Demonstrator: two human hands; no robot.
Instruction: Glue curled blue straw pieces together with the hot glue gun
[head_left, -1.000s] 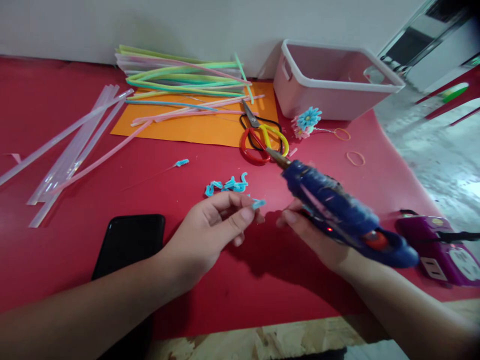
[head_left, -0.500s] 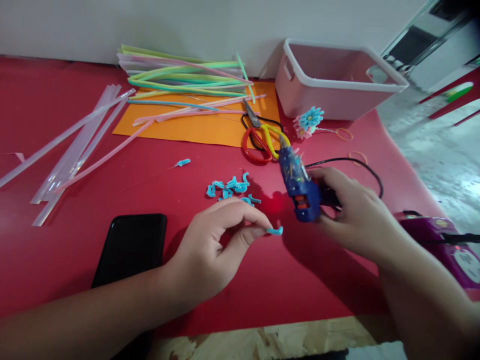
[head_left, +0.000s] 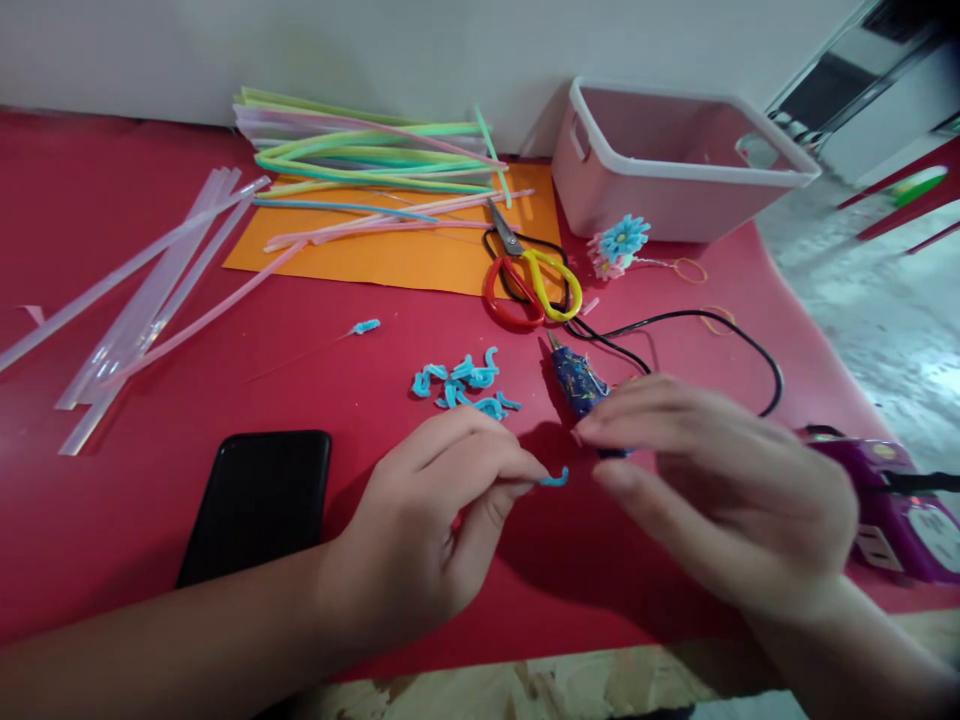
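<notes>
Between the thumb and index finger of my left hand (head_left: 442, 510) is a small curled blue piece (head_left: 556, 479). My right hand (head_left: 720, 490) is open, thumb and fingers apart, just right of that piece and holding nothing. The blue glue gun (head_left: 576, 380) lies on the red table, partly hidden behind my right fingers. Several blue curled pieces (head_left: 469, 380) form a loose pile beyond my left hand. A thin stem with a blue tip (head_left: 366, 327) lies further left.
Scissors (head_left: 535, 280) and colourful strips (head_left: 375, 150) lie on an orange sheet (head_left: 337, 258). A pink bin (head_left: 660, 200) and small flowers (head_left: 622, 240) are at back right. A phone (head_left: 259, 505), clear sticks (head_left: 150, 290), black cable (head_left: 697, 315) and purple power strip (head_left: 877, 500) surround the hands.
My right hand has let go of the glue gun, now lying on the table, and opened near the blue piece. My left hand still pinches its piece, slightly lower.
</notes>
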